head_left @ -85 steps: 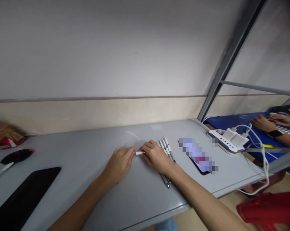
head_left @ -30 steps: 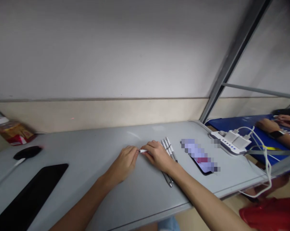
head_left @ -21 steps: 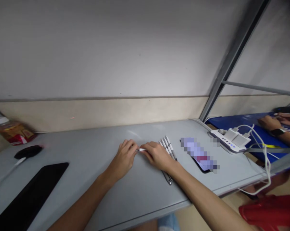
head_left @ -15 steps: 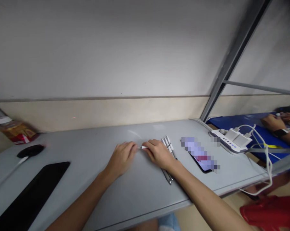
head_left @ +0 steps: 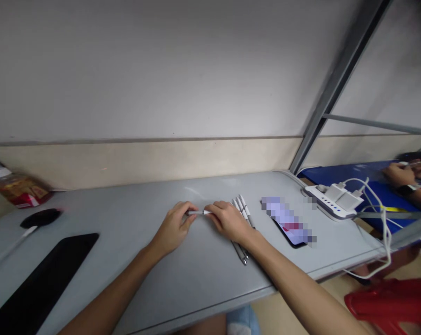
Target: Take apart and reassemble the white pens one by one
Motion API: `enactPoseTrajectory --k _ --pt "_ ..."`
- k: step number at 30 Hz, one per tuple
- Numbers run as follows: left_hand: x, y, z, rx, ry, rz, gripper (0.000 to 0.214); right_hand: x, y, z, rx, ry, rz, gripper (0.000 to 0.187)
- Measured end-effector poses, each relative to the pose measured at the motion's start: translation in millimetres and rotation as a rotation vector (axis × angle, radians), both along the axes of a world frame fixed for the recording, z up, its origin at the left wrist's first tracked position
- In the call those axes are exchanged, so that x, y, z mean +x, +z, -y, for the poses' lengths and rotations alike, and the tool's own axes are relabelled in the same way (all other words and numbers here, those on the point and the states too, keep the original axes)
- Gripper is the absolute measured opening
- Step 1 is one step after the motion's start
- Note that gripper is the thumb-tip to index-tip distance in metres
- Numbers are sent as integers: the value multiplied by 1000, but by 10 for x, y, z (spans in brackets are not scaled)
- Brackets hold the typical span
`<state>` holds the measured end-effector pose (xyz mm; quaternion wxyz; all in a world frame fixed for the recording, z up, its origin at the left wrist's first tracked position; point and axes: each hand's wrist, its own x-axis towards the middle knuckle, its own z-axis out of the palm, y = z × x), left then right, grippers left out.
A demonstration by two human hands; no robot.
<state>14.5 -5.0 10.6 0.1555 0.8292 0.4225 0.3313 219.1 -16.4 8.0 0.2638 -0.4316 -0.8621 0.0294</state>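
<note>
Both my hands meet over the middle of the grey table (head_left: 133,223). My left hand (head_left: 173,228) pinches one end of a thin white and grey pen (head_left: 198,212). My right hand (head_left: 227,222) is closed on the pen's other end. The pen runs level between the two hands, just above the table top. Right behind my right hand lies a row of several white pens (head_left: 243,211), partly hidden by my wrist.
A phone (head_left: 289,225) lies right of the pens, then a white power strip (head_left: 330,202) with chargers and cables. A black flat pad (head_left: 39,274), a black mouse (head_left: 39,217) and a snack packet (head_left: 20,190) sit left. Another person's hands (head_left: 405,174) work at the blue table. A red stool (head_left: 391,307) stands lower right.
My hands have drawn slightly apart, so more of the pen shows between them than half a second ago. The rest of the table is unchanged.
</note>
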Motion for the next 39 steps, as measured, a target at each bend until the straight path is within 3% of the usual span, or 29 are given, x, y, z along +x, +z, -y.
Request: enactPoseTrajectory --k 1,4,7,13,18,23,30,35,39 --pt "3 4 3 40 -17 29 15 3 0 -2 -3 1 -5 25" --pt "10 0 11 44 -13 56 19 8 10 1 -7 6 -22 25" --pt "7 -13 12 6 -2 -39 24 5 21 15 -3 22 -18 25" --pt "17 6 43 162 -9 -71 15 -10 19 27 -9 41 -28 24" --pt "3 -47 17 143 6 -278 24 -45 8 44 17 24 63 23" --pt "-1 2 29 201 -21 -269 19 -57 18 73 34 -8 109 28" --pt "37 16 85 104 -96 -353 25 -99 -19 71 126 1 258 20" --pt "29 -6 105 319 -35 -455 27 -121 -3 139 17 9 222 23" --pt "15 -2 127 454 -67 -561 28 -71 60 161 -117 104 54 28"
